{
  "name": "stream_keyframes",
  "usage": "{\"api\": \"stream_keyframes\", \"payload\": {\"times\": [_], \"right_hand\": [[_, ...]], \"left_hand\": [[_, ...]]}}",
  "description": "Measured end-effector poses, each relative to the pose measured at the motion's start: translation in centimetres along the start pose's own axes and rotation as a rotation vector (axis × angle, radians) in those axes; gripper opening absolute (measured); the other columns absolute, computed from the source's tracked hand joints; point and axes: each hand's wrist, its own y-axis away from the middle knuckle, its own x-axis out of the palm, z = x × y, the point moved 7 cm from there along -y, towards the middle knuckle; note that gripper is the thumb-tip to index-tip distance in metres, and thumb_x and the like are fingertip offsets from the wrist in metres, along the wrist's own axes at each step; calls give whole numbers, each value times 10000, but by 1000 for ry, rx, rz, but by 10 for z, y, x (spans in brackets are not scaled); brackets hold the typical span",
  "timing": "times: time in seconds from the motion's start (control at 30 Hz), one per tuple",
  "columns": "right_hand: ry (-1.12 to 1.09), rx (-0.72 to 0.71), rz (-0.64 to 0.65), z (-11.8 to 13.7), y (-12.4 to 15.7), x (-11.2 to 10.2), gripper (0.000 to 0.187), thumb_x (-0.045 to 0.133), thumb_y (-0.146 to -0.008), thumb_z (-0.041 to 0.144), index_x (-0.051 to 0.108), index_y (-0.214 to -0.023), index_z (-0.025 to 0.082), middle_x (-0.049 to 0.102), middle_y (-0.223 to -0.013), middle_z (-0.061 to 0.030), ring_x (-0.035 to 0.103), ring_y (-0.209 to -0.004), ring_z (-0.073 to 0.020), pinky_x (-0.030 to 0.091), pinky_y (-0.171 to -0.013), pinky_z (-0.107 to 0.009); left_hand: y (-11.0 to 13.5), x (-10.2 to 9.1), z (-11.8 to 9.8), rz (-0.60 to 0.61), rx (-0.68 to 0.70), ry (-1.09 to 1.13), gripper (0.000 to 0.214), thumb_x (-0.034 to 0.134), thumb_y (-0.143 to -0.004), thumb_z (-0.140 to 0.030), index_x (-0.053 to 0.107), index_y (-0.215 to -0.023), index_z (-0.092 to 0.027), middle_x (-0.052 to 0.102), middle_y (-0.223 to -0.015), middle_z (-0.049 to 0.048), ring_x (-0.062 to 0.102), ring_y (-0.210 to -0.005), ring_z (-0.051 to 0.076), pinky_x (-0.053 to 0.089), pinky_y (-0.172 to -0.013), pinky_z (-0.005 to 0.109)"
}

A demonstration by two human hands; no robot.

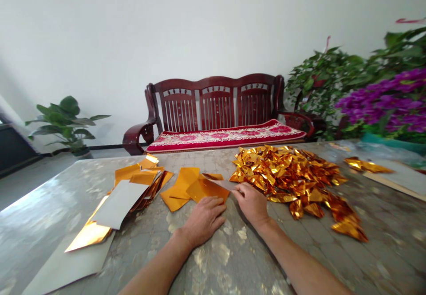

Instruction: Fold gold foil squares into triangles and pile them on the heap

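I'm pressing my left grip (203, 220) flat and open on the near edge of a gold foil sheet (206, 190), lying on it without closing around anything. My right grip (250, 204) is curled in just beside it, its fingertips (237, 191) meeting the sheet's pointed right end (whether they're actually pinching it, I can't tell from up here). The sheet is lying crosswise in front of me, its long axis running left to right, so its tip is pointing at my right grip, the nearer one to that end, while my left is resting closer to the middle. A silvery flap (218, 184) is showing along its far edge. To my right, a heap of folded gold foil triangles (289, 175) is spreading across the tabletop (382, 250). To my left, loose gold foil pieces (176, 190) are lying just beside the sheet, with a stack of foil and white paper (140, 188) beyond them. A wooden bench (216, 104) is standing past the far edge.
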Motion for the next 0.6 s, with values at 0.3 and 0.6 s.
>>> {"api": "stream_keyframes", "payload": {"times": [0.3, 0.6], "right_hand": [[23, -53, 92, 6, 3, 6, 158, 554, -905, 237, 710, -884, 249, 722, -947, -11, 671, -868, -180, 422, -702, -257], [92, -8, 126, -1, 0, 6, 182, 541, -923, 232, 721, -929, 261, 725, -984, -5, 676, -865, -175, 419, -682, -262]], "left_hand": [[8, 0, 48, -112, -310, -187, 297, 495, -945, -268, 658, -1189, -223, 646, -1282, 92, 558, -1212, 273, 385, -1065, 458], [19, -15, 80, -232, -532, -352, 276, 520, -917, -268, 665, -1149, -237, 645, -1262, 107, 523, -1233, 319, 363, -1063, 518]]}}
